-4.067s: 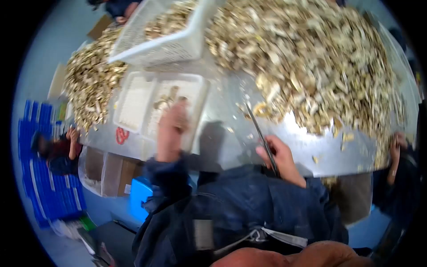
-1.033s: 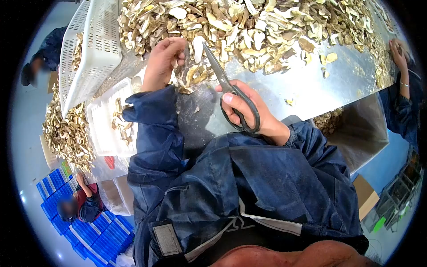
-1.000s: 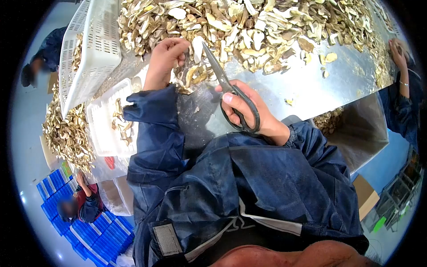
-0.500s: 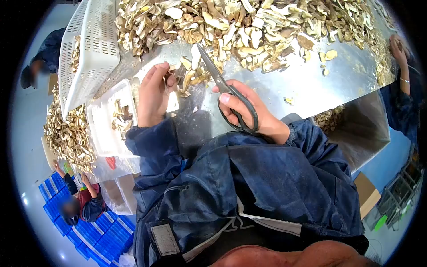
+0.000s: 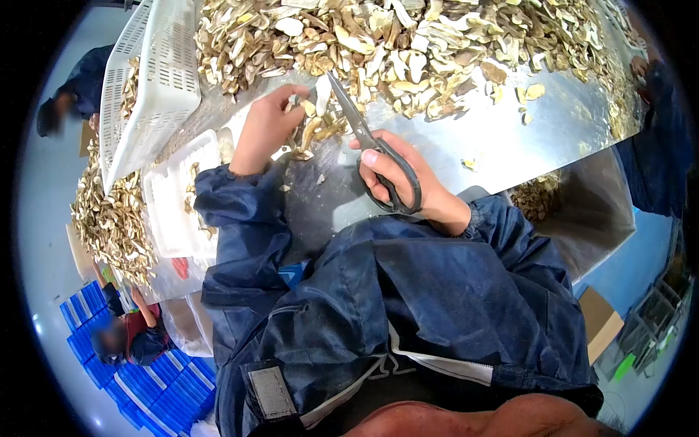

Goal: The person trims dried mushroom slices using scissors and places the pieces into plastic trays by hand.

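My right hand (image 5: 404,175) grips a pair of scissors (image 5: 351,113) with black handles. The blades look closed and point up toward a big pile of dried mushroom slices (image 5: 408,51). My left hand (image 5: 263,131) reaches over the near edge of that pile, thumb and forefinger apart, with no slice visible between them. Close to its fingertips lies a small group of loose slices (image 5: 317,127) on the metal table (image 5: 313,189). Beside my left forearm stands a white plastic tray (image 5: 164,211) with some slices in it, partly hidden by my sleeve.
A white perforated basket (image 5: 171,87) stands tilted at the upper left. Another mushroom heap (image 5: 113,218) lies beyond the tray. An open lined container (image 5: 590,211) with mushroom pieces is below the table's right edge. Other people are at the left and right, near blue crates (image 5: 160,390).
My left hand has moved up and forward toward the loose slices, turning its back to the camera. My right hand and the scissors stay almost in place.
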Action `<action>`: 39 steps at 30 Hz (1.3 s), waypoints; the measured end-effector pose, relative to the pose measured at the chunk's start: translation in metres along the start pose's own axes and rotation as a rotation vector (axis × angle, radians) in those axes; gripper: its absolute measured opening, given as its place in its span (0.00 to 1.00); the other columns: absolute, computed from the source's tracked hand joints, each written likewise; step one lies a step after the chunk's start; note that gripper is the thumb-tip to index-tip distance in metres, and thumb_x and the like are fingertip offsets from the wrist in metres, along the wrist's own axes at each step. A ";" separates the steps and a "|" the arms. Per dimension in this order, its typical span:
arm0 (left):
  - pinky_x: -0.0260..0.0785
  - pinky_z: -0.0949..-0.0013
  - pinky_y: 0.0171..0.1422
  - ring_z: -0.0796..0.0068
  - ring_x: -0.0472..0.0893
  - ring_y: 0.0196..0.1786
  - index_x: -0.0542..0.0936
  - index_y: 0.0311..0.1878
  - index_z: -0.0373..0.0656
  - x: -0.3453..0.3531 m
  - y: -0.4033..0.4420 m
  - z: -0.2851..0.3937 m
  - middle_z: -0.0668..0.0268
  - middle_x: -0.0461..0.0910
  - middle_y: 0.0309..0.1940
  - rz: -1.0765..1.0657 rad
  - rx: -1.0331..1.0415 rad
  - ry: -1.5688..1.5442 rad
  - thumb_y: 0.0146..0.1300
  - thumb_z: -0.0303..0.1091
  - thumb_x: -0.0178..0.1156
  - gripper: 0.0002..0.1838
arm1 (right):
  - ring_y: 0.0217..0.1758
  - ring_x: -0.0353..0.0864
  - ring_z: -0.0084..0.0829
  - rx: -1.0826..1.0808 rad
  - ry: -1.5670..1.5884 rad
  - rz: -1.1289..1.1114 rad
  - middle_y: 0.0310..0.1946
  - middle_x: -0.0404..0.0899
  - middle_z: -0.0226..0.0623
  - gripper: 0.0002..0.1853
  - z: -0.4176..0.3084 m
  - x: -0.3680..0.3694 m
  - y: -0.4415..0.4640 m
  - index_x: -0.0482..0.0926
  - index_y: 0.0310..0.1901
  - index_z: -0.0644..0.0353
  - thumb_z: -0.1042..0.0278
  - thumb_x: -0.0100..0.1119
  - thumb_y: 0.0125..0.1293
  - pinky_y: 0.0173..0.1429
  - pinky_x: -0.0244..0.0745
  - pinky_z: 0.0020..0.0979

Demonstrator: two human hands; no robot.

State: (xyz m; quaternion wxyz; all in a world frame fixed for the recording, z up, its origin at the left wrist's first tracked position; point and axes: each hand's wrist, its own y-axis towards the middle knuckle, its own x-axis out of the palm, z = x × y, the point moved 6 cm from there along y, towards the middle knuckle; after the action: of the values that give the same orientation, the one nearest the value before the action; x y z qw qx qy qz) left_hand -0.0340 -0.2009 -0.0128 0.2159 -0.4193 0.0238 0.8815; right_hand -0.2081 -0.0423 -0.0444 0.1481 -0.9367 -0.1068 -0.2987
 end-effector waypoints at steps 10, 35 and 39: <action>0.65 0.77 0.33 0.87 0.74 0.27 0.80 0.36 0.38 -0.002 -0.032 -0.009 0.72 0.80 0.25 -0.027 -0.152 -0.128 0.65 0.30 0.67 0.07 | 0.19 0.66 0.17 0.019 0.025 -0.035 0.24 0.71 0.27 0.20 -0.002 0.001 0.000 0.71 0.62 0.66 0.60 0.52 0.79 0.27 0.60 0.21; 0.56 0.77 0.25 0.88 0.69 0.23 0.82 0.42 0.38 -0.003 -0.083 -0.001 0.74 0.76 0.21 0.095 -0.277 -0.339 0.66 0.31 0.68 0.08 | 0.28 0.70 0.21 0.034 -0.623 0.068 0.26 0.71 0.28 0.23 -0.029 0.002 -0.038 0.77 0.55 0.60 0.49 0.66 0.72 0.33 0.65 0.28; 0.51 0.80 0.23 0.89 0.65 0.21 0.79 0.46 0.41 0.004 -0.102 -0.005 0.76 0.74 0.24 0.005 -0.361 -0.966 0.69 0.27 0.65 0.06 | 0.31 0.77 0.36 -0.005 -0.888 0.048 0.30 0.78 0.40 0.25 -0.037 0.006 -0.038 0.77 0.52 0.59 0.45 0.68 0.67 0.38 0.71 0.37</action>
State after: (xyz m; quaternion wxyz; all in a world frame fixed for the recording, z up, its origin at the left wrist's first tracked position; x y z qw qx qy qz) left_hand 0.0085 -0.1082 -0.0047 0.1244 0.0053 -0.2300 0.9652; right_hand -0.2336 -0.0187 -0.0037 0.0926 -0.9768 -0.1377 0.1357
